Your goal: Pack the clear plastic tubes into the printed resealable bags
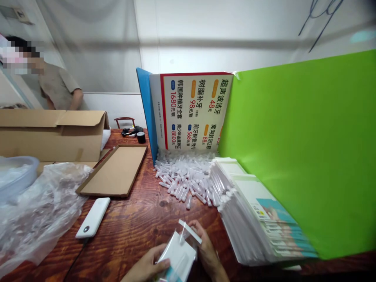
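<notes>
Head view: closest to me, the left hand [154, 261] has its thumb and fingers closed on a clear packet [180, 254] with a white card inside, held up over the front of the wooden surface [141, 223]. The right hand [207, 248] is grasping a white strip [190, 232] at the top of that packet, so each grip has something in it. To the right sits a big stack of packets [249, 227]. To the left lies a white gadget [94, 217] with a black cord, near a crumpled plastic sheet [58, 203]. Past the hands, lots of little tubes [185, 180] make a heap touching the stack. A flat brown tray [114, 172] is left of them. Behind the heap stands a board with words and prices [190, 109], and a tall green board [293, 137] stands on the right. Farther off, I see a big cardboard box [44, 141] and a person [57, 88] behind it.
</notes>
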The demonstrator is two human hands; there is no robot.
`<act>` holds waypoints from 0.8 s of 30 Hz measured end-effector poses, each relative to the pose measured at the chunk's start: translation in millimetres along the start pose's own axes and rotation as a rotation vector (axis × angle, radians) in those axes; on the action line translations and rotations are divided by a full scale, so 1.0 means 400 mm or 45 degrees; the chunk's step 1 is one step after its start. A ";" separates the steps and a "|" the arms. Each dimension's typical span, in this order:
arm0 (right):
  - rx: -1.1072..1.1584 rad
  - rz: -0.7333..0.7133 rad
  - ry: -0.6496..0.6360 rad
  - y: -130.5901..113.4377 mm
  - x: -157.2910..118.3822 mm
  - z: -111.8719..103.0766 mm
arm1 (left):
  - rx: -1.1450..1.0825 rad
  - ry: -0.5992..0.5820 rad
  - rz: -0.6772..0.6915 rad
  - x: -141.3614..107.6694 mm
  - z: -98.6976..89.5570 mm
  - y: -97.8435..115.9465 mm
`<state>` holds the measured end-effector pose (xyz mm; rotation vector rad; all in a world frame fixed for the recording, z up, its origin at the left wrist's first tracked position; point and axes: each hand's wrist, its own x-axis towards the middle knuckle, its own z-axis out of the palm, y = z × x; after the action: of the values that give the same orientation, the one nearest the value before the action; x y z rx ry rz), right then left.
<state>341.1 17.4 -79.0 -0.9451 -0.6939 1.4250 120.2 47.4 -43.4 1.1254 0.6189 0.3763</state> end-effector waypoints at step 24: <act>-0.094 0.081 -0.085 -0.022 -0.050 0.030 | 0.083 -0.013 -0.017 -0.023 0.035 0.013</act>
<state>333.9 0.1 -63.0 -0.9880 -0.7765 1.5015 122.1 33.9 -32.1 1.1846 0.6330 0.3403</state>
